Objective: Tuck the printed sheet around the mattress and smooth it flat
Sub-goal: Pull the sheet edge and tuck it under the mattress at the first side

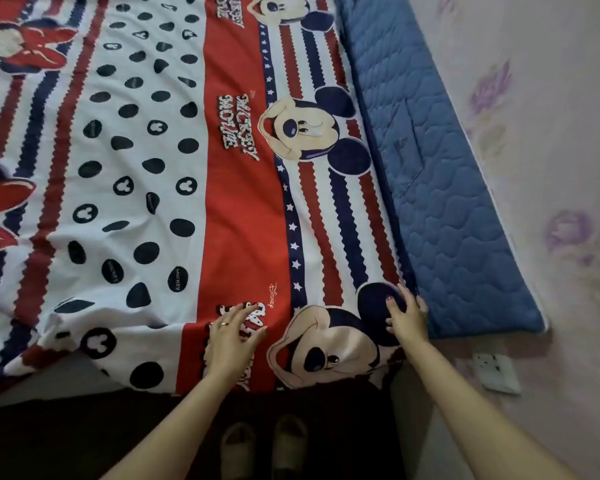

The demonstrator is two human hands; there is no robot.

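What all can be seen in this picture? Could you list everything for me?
sheet: one, red, white and navy cartoon print, spread over the bed, near edge hanging loose and rumpled at left
mattress: one, blue quilted, bare strip along the sheet's right edge
wall: pale pink with purple flowers, right of the mattress
socket: one, white, low on the wall
slippers: two, grey, on the dark floor below
left hand: fingers spread, pressing the sheet near the bed's edge, ring on one finger
right hand: fingers on the sheet's right edge beside the mattress
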